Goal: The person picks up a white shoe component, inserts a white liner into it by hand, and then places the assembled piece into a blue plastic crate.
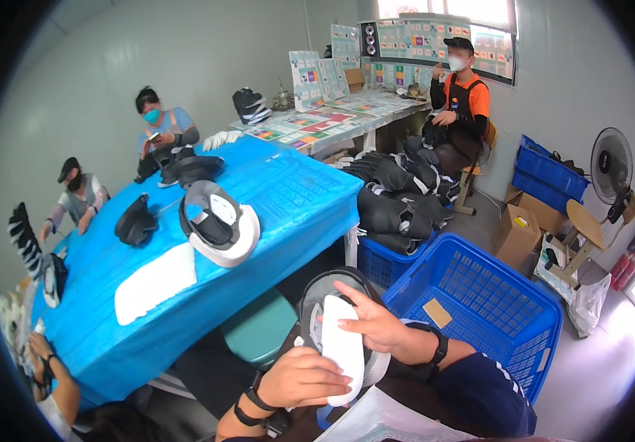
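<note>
Over my lap, my left hand (304,379) grips the lower end of a white insole (342,348), fingers curled across it. My right hand (373,321) holds the insole's right side, thumb on its face and index finger stretched past its upper end. Behind the insole is a grey and black shoe (319,292), opening toward me, with part of its white sole showing at the lower right. The insole lies in front of the opening, covering much of it. How my right hand's hidden fingers meet the shoe, I cannot tell.
A blue-covered table (288,199) bears a white-soled shoe (246,234), white insoles (156,283) and black shoe uppers (137,221). At my right stands a blue crate (472,258) with a tan piece (437,313) inside. Black shoes fill another crate (380,264). Several people sit around.
</note>
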Demonstrator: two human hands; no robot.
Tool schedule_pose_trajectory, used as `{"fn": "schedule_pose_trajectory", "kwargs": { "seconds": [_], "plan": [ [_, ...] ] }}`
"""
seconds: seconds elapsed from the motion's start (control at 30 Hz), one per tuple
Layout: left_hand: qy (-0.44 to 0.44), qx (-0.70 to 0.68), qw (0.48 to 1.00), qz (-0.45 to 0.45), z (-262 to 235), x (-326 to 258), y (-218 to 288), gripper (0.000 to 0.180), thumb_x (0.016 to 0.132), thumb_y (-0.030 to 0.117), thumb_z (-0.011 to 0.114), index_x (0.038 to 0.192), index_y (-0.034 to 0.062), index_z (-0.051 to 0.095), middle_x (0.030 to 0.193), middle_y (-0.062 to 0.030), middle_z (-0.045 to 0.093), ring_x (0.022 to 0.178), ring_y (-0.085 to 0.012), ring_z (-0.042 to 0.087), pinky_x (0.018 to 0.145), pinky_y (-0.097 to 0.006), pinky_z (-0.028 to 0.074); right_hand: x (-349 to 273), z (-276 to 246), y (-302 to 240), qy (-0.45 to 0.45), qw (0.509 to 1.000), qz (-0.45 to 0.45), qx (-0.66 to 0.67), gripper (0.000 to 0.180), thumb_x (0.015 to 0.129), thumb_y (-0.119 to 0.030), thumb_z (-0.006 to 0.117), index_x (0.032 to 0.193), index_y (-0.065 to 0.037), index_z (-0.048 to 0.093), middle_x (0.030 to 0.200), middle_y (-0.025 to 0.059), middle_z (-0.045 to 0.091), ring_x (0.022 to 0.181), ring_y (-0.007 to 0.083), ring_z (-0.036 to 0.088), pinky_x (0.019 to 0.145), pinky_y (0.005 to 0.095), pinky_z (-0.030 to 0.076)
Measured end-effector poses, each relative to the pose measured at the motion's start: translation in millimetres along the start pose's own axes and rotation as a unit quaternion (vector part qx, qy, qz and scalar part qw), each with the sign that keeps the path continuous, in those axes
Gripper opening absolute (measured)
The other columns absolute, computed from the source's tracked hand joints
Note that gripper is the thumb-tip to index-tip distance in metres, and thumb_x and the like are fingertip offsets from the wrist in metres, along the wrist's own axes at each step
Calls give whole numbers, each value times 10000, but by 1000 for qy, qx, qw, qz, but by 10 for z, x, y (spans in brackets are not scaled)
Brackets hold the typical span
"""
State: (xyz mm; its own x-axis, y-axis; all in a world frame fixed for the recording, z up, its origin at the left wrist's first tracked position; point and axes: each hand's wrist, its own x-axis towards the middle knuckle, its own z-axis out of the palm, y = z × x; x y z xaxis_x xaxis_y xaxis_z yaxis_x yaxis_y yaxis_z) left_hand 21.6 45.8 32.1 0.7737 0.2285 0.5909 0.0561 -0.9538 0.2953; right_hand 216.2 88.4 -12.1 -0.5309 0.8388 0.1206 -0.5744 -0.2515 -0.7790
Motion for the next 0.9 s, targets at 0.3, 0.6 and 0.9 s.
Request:
{"fn": "schedule_pose_trajectory", "kwargs": {
  "seconds": [0.3, 0.6, 0.9],
  "plan": [
    [193, -113, 967, -123, 649, -147, -442, 689, 409, 388, 842, 954, 109, 526, 1234, -181, 304, 1187, -407, 296, 988, -474, 252, -44, -192, 204, 34, 993, -92, -68, 195, 806, -17, 568, 965, -39, 457, 952, 54, 535, 931, 117, 512, 825, 271, 410],
    [276, -243, 907, -203, 957, -341, -445, 546, 528, 125, 828, 893, 89, 423, 1100, -172, 464, 1027, -263, 482, 859, -366, 394, -62, -73, 87, -1, 758, -314, -572, 219, 820, -104, 523, 1027, -37, 500, 1062, 109, 516, 1016, 234, 459, 891, 338, 343],
    [360, -240, 826, -362, 894, -277, -398, 336, 754, 61, 650, 942, 26, 373, 801, -62, 508, 720, -82, 493, 618, -208, 407, -162, -37, 262, -23, 913, -70, -401, 532, 742, -125, 651, 1192, -6, 392, 1069, 125, 514, 991, 161, 514, 828, 292, 421]
  ]
}}
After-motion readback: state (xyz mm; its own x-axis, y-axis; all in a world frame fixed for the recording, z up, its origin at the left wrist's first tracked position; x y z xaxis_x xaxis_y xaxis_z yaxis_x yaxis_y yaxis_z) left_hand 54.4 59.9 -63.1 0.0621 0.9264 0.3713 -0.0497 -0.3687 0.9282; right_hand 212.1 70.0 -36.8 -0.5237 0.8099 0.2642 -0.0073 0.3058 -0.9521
